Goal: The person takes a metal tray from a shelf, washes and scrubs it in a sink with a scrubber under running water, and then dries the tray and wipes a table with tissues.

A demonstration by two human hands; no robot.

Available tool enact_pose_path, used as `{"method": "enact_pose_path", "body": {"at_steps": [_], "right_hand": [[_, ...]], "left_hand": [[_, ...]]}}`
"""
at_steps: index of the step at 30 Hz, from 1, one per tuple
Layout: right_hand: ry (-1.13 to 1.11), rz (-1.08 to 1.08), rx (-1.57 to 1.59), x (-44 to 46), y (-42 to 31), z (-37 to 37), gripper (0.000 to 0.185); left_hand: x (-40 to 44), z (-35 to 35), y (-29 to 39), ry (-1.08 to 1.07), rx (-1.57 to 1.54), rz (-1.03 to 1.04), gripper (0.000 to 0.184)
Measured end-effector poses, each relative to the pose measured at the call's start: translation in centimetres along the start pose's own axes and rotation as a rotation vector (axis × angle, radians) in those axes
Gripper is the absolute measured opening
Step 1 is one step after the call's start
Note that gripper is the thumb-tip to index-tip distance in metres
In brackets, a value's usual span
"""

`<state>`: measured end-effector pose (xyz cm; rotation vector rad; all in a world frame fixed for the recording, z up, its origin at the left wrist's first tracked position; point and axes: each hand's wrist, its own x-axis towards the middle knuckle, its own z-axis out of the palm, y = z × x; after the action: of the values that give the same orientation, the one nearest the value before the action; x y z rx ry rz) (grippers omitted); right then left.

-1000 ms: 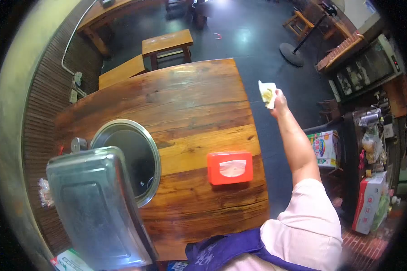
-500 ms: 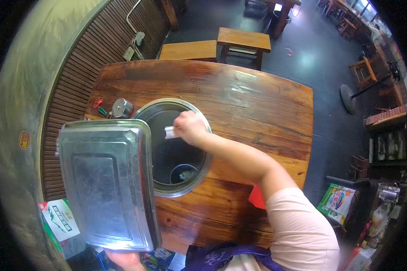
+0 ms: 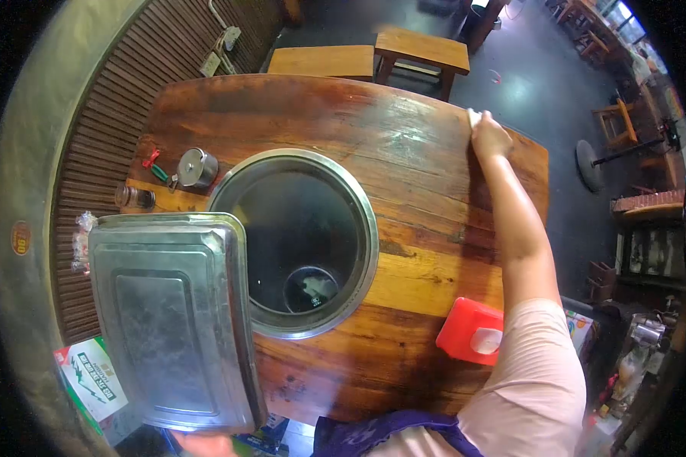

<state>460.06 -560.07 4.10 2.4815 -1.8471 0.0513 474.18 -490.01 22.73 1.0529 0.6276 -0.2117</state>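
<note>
My left hand (image 3: 206,443) grips the lower edge of a large rectangular metal tray (image 3: 160,320), held tilted up with its underside towards me; most of the fingers are hidden behind it. Far across the wooden table (image 3: 427,228), at the right of its back edge, my right hand (image 3: 493,139) is closed on a small white piece of cloth or paper (image 3: 474,117), pressed to the tabletop. A round, metal-rimmed well (image 3: 370,228) is set in the table, partly covered from view by the tray. Its inside is dark, with a smaller round opening at the bottom.
A lidded metal pot (image 3: 198,167), a small glass jar (image 3: 135,198) and a red and green item (image 3: 155,166) stand at the table's left. A red box (image 3: 465,331) with a white patch lies near my right arm. Wooden benches (image 3: 423,52) stand behind the table.
My right hand has moved from above the round well to the table's far right edge, taking the white piece with it. The tray stays in my left hand, and the red box is uncovered.
</note>
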Motion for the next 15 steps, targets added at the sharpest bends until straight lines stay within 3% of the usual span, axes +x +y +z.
{"method": "enact_pose_path", "body": {"at_steps": [2, 3, 4, 6, 8, 10, 11, 14, 15], "right_hand": [[0.061, 0.025, 0.064, 0.1, -0.9, 0.4, 0.023], [0.09, 0.047, 0.095, -0.2, -1.0, 0.7, 0.023], [0.121, -0.081, 0.141, -2.1, -4.0, -0.9, 0.022], [0.055, -0.234, -0.007, -2.9, -11.9, 3.0, 0.018], [-0.146, -0.449, 0.278, -9.3, -18.4, -2.3, 0.023], [-0.127, -0.497, 0.525, -12.0, -22.1, 0.0, 0.016], [-0.2, -0.486, 0.527, -12.2, -21.5, -1.0, 0.015], [-0.112, -0.447, 0.447, -11.7, -15.5, -0.7, 0.012], [-0.049, -0.416, 0.341, -11.9, -11.9, -1.5, 0.009]], "left_hand": [[0.8, -1.4, -0.6, -0.045, 0.034, 0.031, 0.056], [0.7, -2.0, -0.8, -0.019, -0.03, -0.072, 0.057], [0.4, -1.5, -1.2, -0.015, -0.02, -0.078, 0.057], [-0.6, -0.5, -2.3, -0.009, -0.011, -0.079, 0.057], [-1.9, 0.1, -2.8, -0.061, -0.002, -0.123, 0.057], [-2.9, 0.7, -2.8, -0.046, 0.018, -0.098, 0.057], [-3.1, 1.1, -2.6, -0.07, 0.038, -0.064, 0.057], [-3.6, 0.8, -1.9, -0.119, 0.102, -0.01, 0.056], [-2.1, -0.7, -1.0, -0.158, 0.036, -0.079, 0.053]]}}
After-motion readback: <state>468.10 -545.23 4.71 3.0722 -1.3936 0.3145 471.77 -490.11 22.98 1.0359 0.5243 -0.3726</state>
